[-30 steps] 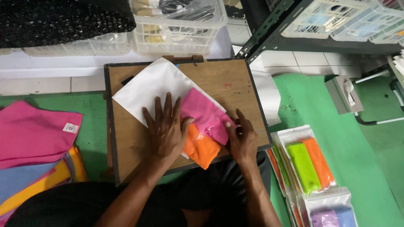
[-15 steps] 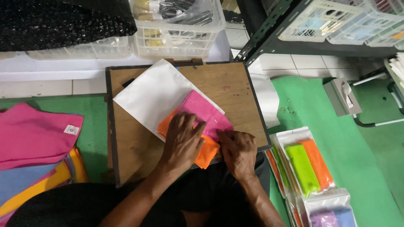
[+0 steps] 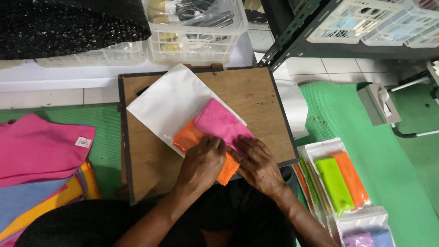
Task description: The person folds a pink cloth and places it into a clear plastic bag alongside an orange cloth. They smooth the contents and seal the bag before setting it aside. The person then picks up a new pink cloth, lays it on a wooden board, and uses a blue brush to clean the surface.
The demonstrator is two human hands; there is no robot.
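A pink cloth [image 3: 218, 122] lies folded on top of an orange cloth [image 3: 188, 136], both partly inside a white plastic pouch [image 3: 169, 101] on a wooden board [image 3: 256, 91]. My left hand [image 3: 201, 162] presses flat on the near end of the orange cloth, fingers pointing away from me. My right hand [image 3: 257, 162] rests beside it on the pink cloth's near corner, fingers together. Both hands touch the cloths at the pouch's open end.
Stacked pink, blue and yellow cloths [image 3: 39, 155] lie at left on a green mat [image 3: 398, 174]. Packed pouches with green and orange cloths [image 3: 338, 180] sit at right. White baskets [image 3: 196, 32] stand behind the board. A dark metal rack [image 3: 302, 27] is at back right.
My left hand slid from the pouch's middle back toward me onto the orange cloth. The two cloths now sit deeper in the pouch. My right hand moved slightly left.
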